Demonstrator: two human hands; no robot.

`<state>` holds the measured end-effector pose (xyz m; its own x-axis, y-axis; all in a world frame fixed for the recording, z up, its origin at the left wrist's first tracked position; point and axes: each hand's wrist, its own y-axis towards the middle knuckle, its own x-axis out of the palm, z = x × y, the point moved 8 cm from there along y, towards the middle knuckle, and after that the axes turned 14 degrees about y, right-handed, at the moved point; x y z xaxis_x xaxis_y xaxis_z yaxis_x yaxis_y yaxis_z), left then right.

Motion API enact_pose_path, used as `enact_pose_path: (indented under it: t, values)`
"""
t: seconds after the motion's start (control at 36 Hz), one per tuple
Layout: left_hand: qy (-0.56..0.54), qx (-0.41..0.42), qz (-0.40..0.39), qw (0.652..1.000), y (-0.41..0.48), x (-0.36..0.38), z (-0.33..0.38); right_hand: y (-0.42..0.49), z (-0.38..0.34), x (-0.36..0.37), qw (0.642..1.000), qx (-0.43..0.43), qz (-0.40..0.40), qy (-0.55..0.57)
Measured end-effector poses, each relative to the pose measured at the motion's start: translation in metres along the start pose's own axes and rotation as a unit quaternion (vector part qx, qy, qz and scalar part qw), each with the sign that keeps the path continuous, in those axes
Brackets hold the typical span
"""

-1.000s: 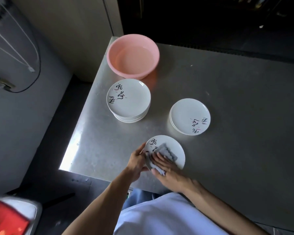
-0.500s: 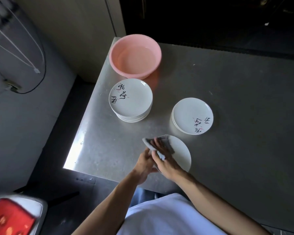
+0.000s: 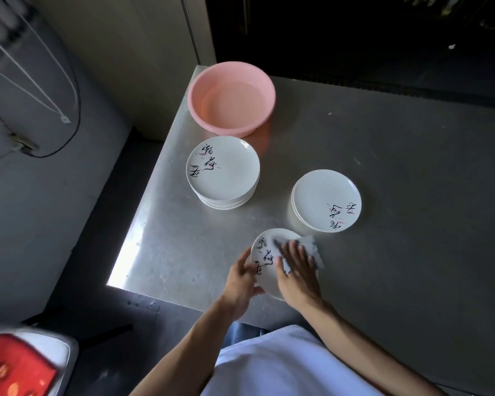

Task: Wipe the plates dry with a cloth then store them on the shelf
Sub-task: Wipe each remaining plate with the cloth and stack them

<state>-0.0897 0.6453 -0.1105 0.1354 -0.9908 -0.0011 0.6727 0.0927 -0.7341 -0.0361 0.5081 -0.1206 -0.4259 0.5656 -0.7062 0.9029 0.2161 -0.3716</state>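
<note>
The plate (image 3: 269,238) is near the front edge of the table (image 3: 183,238), close to the person. It is white with black writing on its left side. I cannot tell if it lies flat on the table or is lifted a little.

The cloth (image 3: 309,248) is grey. It lies on the right part of the plate and sticks out past the far right rim.

The right hand (image 3: 296,271) lies flat on the cloth. Its fingers are straight and spread apart, and they press the cloth down on the plate.

The left hand (image 3: 240,281) holds the plate by its left rim. Its fingers bend along the edge and its thumb lies on the near rim.

Just past the plate, to the right, is a short stack (image 3: 326,200) of the same plates. It is near the plate but does not touch it.

Farther back, to the left, is a tall stack (image 3: 223,170) of plates. The two stacks are well apart.

Behind the tall stack, at the far left corner of the table, sits a pink basin (image 3: 231,98). It is just beside the tall stack.
</note>
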Motion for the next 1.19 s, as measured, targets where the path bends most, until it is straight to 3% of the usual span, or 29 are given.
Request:
enact_pose_path:
  t: [0.06,0.11,0.19,0.25,0.31,0.33,0.39,0.44,0.47,0.56,0.61,0.67,0.72,0.81,0.86,0.92,0.97,1.03,1.14,1.19]
  values:
    - [-0.031,-0.019,0.044,0.998,0.000,-0.005,-0.004,0.005,0.004,-0.005,0.995,0.086,0.010,0.042]
    - [-0.030,-0.032,0.056,0.997,0.002,-0.006,-0.006,0.003,-0.006,-0.001,0.988,0.086,-0.015,0.125]
    - [0.001,-0.027,0.044,0.999,0.004,-0.009,-0.003,-0.008,-0.046,0.005,0.961,-0.060,-0.120,0.243]
    - [0.004,-0.015,0.014,1.000,0.005,-0.008,-0.002,-0.016,-0.051,0.012,0.955,-0.139,-0.163,0.207]
    - [-0.011,-0.009,0.001,1.000,0.001,-0.009,-0.001,-0.008,-0.035,0.017,0.974,-0.147,-0.128,0.118]
    - [-0.019,-0.010,-0.008,1.000,0.002,-0.009,-0.003,-0.003,-0.024,0.013,0.987,-0.121,-0.084,0.072]
    - [-0.016,-0.003,-0.028,0.999,0.003,-0.007,-0.002,0.007,0.003,0.001,0.999,0.032,-0.023,0.037]
    - [0.008,0.005,-0.048,0.999,0.002,-0.002,0.002,0.008,0.010,0.001,0.993,0.105,-0.030,0.051]
    - [0.024,0.006,-0.058,0.998,0.000,0.001,0.004,0.007,0.000,0.004,0.993,0.077,-0.054,0.068]
    - [0.039,0.007,-0.067,0.997,-0.002,0.006,0.007,-0.010,-0.047,0.010,0.970,-0.114,-0.139,0.164]
    - [0.041,0.005,-0.075,0.996,-0.003,0.006,0.004,-0.018,-0.055,0.011,0.954,-0.163,-0.177,0.176]
    - [0.027,0.010,-0.085,0.996,-0.004,0.005,0.004,-0.006,-0.039,0.010,0.975,-0.110,-0.150,0.118]
    - [-0.008,0.011,-0.089,0.996,-0.004,0.005,0.002,0.007,-0.009,0.000,0.997,0.032,-0.072,0.020]
    - [-0.075,-0.001,-0.074,0.994,-0.004,0.007,-0.004,0.013,0.002,-0.006,0.987,0.143,-0.035,0.066]
    - [-0.078,-0.012,-0.034,0.996,-0.003,0.003,-0.006,0.012,-0.014,-0.005,0.979,0.106,-0.048,0.167]
    - [-0.047,-0.022,0.004,0.999,0.001,-0.006,-0.008,0.004,-0.042,-0.004,0.964,-0.011,-0.091,0.250]
    - [-0.019,-0.026,0.006,0.999,0.005,-0.010,-0.008,-0.010,-0.057,0.005,0.951,-0.092,-0.171,0.239]
    - [0.000,-0.026,0.001,1.000,0.007,-0.012,-0.008,-0.013,-0.049,0.012,0.953,-0.081,-0.213,0.201]
    - [-0.011,-0.031,-0.016,0.999,0.004,-0.015,-0.009,0.006,0.003,-0.003,0.992,0.065,-0.108,0.006]
    - [0.004,-0.019,-0.044,0.999,0.005,-0.010,-0.007,0.007,0.012,-0.003,0.987,0.124,-0.097,0.014]
